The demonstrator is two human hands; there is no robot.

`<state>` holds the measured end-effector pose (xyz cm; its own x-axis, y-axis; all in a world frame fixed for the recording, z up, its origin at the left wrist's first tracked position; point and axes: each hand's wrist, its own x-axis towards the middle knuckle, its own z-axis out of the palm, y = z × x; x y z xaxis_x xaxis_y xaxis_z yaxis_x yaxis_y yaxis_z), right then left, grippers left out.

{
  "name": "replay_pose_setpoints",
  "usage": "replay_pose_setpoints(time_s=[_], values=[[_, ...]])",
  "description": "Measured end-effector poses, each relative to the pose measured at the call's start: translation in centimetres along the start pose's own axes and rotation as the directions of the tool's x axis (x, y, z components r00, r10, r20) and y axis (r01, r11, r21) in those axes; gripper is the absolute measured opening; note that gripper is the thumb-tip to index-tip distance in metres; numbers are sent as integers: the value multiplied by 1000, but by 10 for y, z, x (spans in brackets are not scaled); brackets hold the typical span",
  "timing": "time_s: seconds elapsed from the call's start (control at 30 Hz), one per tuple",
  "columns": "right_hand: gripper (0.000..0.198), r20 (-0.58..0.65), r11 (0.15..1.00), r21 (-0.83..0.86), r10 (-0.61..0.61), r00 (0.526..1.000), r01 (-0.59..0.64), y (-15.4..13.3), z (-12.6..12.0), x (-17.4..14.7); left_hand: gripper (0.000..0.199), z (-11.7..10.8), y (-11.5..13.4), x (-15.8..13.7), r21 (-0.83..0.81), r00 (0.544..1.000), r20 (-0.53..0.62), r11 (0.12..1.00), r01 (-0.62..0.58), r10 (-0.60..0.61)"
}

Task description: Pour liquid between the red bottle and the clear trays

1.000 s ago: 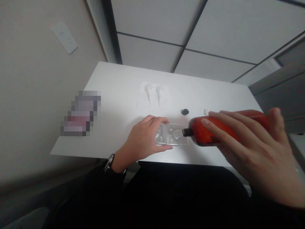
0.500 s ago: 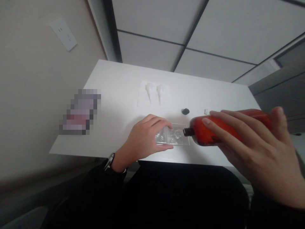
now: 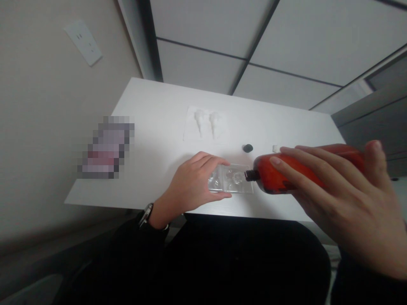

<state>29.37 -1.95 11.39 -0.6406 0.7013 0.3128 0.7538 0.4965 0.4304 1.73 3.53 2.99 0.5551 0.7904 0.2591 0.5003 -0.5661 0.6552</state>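
In the head view, my left hand [image 3: 193,182] grips the left part of a clear plastic mold [image 3: 237,178] on the table, thumb along the near side and fingers along the far side. My right hand [image 3: 346,199] is wrapped round an amber bottle [image 3: 273,173], tipped onto its side. Its dark uncapped neck points left, over the mold's right end. Whether liquid is flowing from it I cannot make out. Just beyond the mold lies a black cap [image 3: 248,148]. A small white piece [image 3: 276,148] sits behind the bottle, partly covered.
Farther back, two white cone-tipped pieces [image 3: 206,123] lie on a pale sheet. A blurred-out pinkish flat item [image 3: 106,148] rests at the left of the white table [image 3: 152,127]. Behind stand white panels [image 3: 203,55]; a wall with a socket [image 3: 83,42] is on the left.
Almost nothing differs. The view has shifted very slightly; both hands keep their grips, and the bottle stays tilted over the mold.
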Motion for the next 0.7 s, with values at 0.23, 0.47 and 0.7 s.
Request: replay_pose_setpoints(time_s=[0.23, 0.47, 0.7], values=[[75, 41, 998, 47, 31, 999, -33, -2, -3, 1, 52, 2, 0, 0, -4, 1000, -17, 1000, -3, 3], [75, 50, 1000, 27, 3, 999, -4, -1, -5, 0, 61, 2, 1, -1, 20, 999, -9, 999, 39, -39], [83, 45, 996, 73, 43, 998, -46, 0, -5, 3, 69, 4, 0, -1, 21, 998, -25, 999, 50, -50]])
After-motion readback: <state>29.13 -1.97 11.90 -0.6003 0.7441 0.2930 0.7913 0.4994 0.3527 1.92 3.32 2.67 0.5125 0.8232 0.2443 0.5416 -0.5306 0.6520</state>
